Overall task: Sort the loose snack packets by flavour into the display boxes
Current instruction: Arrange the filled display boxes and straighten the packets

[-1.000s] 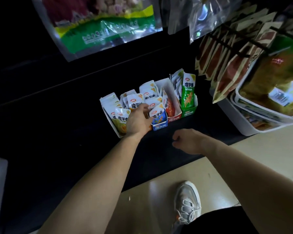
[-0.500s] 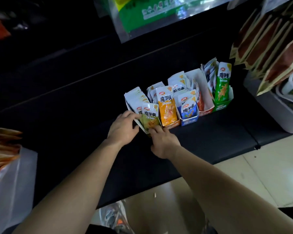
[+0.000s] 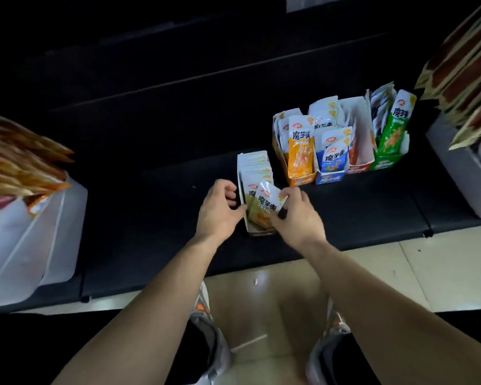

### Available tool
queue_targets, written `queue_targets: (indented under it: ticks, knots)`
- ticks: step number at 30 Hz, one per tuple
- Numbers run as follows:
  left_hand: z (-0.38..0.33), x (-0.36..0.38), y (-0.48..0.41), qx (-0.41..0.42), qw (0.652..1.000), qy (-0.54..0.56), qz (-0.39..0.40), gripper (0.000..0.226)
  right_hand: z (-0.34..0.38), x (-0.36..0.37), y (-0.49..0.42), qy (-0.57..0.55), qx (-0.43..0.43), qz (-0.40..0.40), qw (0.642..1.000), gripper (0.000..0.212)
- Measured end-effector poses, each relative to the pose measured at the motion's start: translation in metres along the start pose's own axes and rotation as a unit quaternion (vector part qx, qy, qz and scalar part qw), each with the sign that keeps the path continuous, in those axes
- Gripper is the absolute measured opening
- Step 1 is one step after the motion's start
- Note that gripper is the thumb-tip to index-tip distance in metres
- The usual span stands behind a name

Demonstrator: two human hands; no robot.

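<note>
A display box of pale yellow packets point(image 3: 254, 168) stands apart on the black shelf, nearer the front edge than the others. My left hand point(image 3: 220, 209) grips its left wall near the front. My right hand point(image 3: 295, 215) pinches the front yellow packet point(image 3: 267, 207), which leans to the right in that box. Behind and to the right stand an orange box point(image 3: 300, 151), a blue box point(image 3: 332, 162), a red box point(image 3: 357, 151) and a green box point(image 3: 389, 137), side by side, each with upright packets.
A translucent bin point(image 3: 31, 240) with orange-red bags sits at the left on the shelf. A grey-white bin point(image 3: 461, 168) stands at the right under hanging brown pouches point(image 3: 461, 65). The shelf's front edge point(image 3: 261, 268) runs above a tiled floor and my shoes.
The yellow box has been pulled away from the row, forward and to the left. My right hand has gone from the box's front onto the front yellow packet. The camera has tilted downward.
</note>
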State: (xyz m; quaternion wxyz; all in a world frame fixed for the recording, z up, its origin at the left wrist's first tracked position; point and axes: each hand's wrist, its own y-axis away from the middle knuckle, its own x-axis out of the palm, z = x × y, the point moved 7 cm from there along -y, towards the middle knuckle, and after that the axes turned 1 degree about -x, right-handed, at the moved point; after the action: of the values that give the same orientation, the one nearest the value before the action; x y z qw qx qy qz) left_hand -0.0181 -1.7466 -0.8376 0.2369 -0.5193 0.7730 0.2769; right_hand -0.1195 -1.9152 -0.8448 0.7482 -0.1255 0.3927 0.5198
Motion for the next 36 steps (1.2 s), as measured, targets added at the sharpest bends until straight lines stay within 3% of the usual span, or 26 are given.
queue_targets:
  ticks: [3,5,8,11,15,20,24,28,36]
  knots:
    - [0.01,0.0,0.001,-0.034,0.999,0.025,0.013,0.062,0.001,0.004,-0.014,-0.034,0.014,-0.008,0.999,0.06]
    - [0.013,0.002,-0.002,-0.036,0.998,0.029,0.035,0.068,0.006,0.01,-0.021,-0.034,0.002,-0.02,0.999,0.052]
    - [0.01,0.008,-0.008,-0.027,0.997,0.027,0.066,0.072,0.021,0.012,-0.031,0.072,-0.054,-0.036,0.995,0.032]
    - [0.004,0.013,-0.016,-0.007,0.999,0.009,0.044,0.088,0.031,0.008,-0.044,0.113,-0.081,-0.063,0.988,0.029]
    - [-0.015,0.013,-0.038,0.064,0.995,-0.075,0.022,0.111,0.018,0.007,-0.056,0.063,-0.045,-0.078,0.994,0.048]
    - [-0.031,0.016,-0.055,0.128,0.979,-0.157,0.034,0.097,-0.002,0.023,-0.057,0.051,0.005,0.007,0.999,0.091]
    - [-0.034,0.018,-0.055,0.117,0.985,-0.117,0.046,0.082,-0.004,0.028,-0.063,0.062,0.002,0.046,0.997,0.083]
    - [-0.033,0.02,-0.06,0.099,0.984,-0.116,0.087,0.072,0.002,0.028,-0.063,0.096,-0.021,0.022,0.995,0.081]
    - [-0.042,0.021,-0.069,0.136,0.956,-0.242,0.09,0.089,0.008,0.03,-0.069,0.142,-0.014,-0.001,0.99,0.067]
